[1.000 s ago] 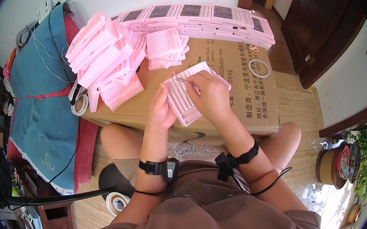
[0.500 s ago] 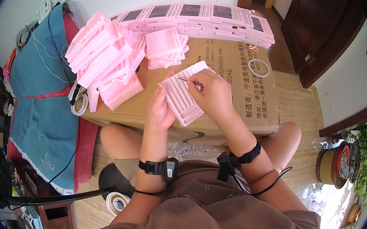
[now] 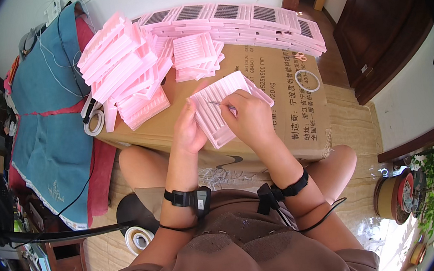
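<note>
My left hand (image 3: pixel 189 130) grips a pink ribbed tray (image 3: pixel 208 119) by its left edge, thumb upright along the side. The tray is tilted above the cardboard box, its long parallel grooves facing up. My right hand (image 3: pixel 249 115) is closed on thin metal tweezers (image 3: pixel 214 103), fingers pinched together. Their tips point left over the grooves; whether they touch the tray or hold anything is too small to tell. Another pink edge (image 3: pixel 259 90) shows behind the tray by my right knuckles. My right hand hides part of the tray.
The large cardboard box (image 3: pixel 300 121) serves as the work surface. Loose pink trays (image 3: pixel 122 61) are piled at its left, with a smaller stack (image 3: pixel 192 53) beside them. Rows of dark-filled trays (image 3: pixel 225 12) line the back. Scissors (image 3: pixel 300 57) and a white ring (image 3: pixel 307 80) lie right.
My right hand and the tweezers have shifted slightly, the tips now lower over the grooves. The tray has turned a little, and more of the pink edge behind it shows.
</note>
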`<state>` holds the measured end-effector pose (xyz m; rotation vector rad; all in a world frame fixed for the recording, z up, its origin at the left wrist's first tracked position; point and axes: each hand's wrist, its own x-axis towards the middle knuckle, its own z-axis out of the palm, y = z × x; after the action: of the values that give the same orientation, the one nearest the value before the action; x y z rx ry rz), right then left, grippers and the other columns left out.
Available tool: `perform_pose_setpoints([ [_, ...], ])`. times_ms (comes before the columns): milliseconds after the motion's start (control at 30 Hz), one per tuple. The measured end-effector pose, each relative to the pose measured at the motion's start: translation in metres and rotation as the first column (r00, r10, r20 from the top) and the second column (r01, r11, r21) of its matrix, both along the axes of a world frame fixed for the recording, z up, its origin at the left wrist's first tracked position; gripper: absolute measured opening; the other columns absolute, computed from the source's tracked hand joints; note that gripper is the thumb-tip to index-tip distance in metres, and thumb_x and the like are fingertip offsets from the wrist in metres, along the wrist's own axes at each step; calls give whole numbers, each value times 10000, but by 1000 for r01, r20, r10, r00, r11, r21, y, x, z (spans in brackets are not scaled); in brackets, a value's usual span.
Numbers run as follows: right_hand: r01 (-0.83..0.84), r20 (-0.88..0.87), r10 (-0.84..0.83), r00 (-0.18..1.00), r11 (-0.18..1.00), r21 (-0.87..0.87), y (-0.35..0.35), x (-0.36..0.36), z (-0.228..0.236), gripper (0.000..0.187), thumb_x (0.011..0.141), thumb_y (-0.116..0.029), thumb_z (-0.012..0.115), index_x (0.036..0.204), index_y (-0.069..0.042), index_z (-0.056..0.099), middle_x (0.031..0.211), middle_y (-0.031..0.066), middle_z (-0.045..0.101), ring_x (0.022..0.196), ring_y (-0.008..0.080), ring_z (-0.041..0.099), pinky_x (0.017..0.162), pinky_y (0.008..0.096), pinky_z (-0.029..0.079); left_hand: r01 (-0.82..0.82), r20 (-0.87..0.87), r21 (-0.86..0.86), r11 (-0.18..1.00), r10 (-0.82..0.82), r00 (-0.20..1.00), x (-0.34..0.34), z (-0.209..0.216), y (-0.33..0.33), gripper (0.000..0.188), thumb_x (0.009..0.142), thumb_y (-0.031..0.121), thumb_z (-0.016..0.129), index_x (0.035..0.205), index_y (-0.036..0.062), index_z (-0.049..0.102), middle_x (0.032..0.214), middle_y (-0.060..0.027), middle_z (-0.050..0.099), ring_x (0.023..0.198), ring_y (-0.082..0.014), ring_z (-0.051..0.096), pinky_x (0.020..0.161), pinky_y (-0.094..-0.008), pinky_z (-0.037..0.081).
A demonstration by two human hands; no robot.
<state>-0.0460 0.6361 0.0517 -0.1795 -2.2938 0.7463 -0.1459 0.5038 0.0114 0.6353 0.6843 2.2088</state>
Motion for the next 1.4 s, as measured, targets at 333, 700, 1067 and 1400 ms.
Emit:
perform_pose_setpoints([
  [333, -46, 15, 51, 999, 968, -247, 17, 1, 8, 82, 831, -131, 719, 839, -50, 734, 835, 101, 714, 693, 280, 685, 639, 372, 538, -24, 36, 3, 1000, 23, 999, -6, 0, -7, 677, 1082, 436, 432, 1572, -3, 275, 1530, -195, 456, 1387, -317, 495, 1161, -489, 409],
  [700, 34, -32, -36, 999, 998, -49, 10, -8, 6, 77, 834, -129, 721, 842, -54, 732, 834, 103, 707, 678, 295, 681, 620, 397, 540, -29, -14, -42, 999, 28, 1000, -1, 1, -4, 668, 1088, 427, 417, 1572, -10, 269, 1500, -193, 482, 1359, -296, 522, 1148, -464, 425],
  [1067, -189, 106, 215, 971, 959, -213, 20, 9, 2, 86, 812, -129, 724, 820, -44, 735, 798, 106, 703, 681, 263, 672, 640, 359, 532, -22, 16, 49, 999, 21, 1000, -15, 0, -7, 651, 1092, 417, 412, 1575, 1, 280, 1539, -181, 454, 1401, -301, 482, 1170, -479, 400],
  [1400, -434, 328, 691, 644, 683, -588, 52, 25, 6, 98, 862, -75, 729, 926, -2, 742, 771, 8, 687, 702, 68, 593, 637, 254, 479, -108, -12, -37, 994, 107, 994, -26, -2, -18, 676, 1077, 408, 454, 1580, -5, 269, 1549, -204, 440, 1404, -327, 481, 1178, -487, 387],
])
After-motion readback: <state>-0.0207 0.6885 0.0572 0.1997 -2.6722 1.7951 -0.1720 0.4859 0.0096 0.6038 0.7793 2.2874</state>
